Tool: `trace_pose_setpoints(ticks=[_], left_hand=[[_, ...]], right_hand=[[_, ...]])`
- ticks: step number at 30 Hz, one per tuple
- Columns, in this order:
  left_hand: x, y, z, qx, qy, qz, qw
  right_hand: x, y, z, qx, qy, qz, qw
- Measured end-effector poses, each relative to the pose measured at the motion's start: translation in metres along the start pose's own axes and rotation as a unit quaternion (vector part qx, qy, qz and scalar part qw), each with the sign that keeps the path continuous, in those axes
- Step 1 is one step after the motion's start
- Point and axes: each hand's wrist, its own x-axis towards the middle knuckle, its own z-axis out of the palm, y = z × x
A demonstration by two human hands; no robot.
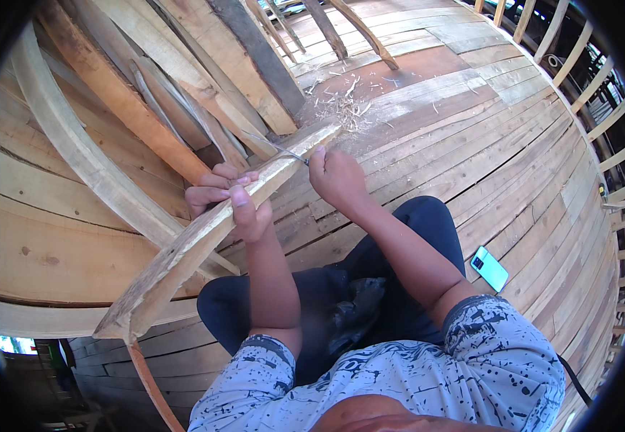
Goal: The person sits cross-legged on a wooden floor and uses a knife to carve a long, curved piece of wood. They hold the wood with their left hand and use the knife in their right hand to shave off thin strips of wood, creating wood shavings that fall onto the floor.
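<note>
While the right grip is closed in a fist on the near end of a thin bladed tool, the left grip is clamped about a long wooden beam, thumb on the upper face and fingers over the far edge. The portion of the tool inside the fist is hidden, so its handle cannot be described. The slender blade lies across the beam, beyond the left fingers and short of the beam's far end.

The beam runs diagonally from lower left to upper centre, in front of the person; its upper face is pale along the far stretch. Whether the far end bears on the floor cannot be told.

Wood shavings lie in a loose heap just beside that end, with scattered curls around it. The floor consists of long planks, on which the person sits in dark trousers and a patterned shirt. A light-blue phone lies on the planks near the right knee.

To the left, a curved timber passes beyond the beam. Spaced wooden ribs stand along the right-hand edge.
</note>
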Motion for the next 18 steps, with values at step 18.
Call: trace_pose_setpoints(ticks=[18], left_hand=[[0.014, 0.034, -0.016, 0.025, 0.063, 0.003, 0.998]], right_hand=[[-0.049, -0.045, 0.018, 0.043, 0.062, -0.046, 0.996]])
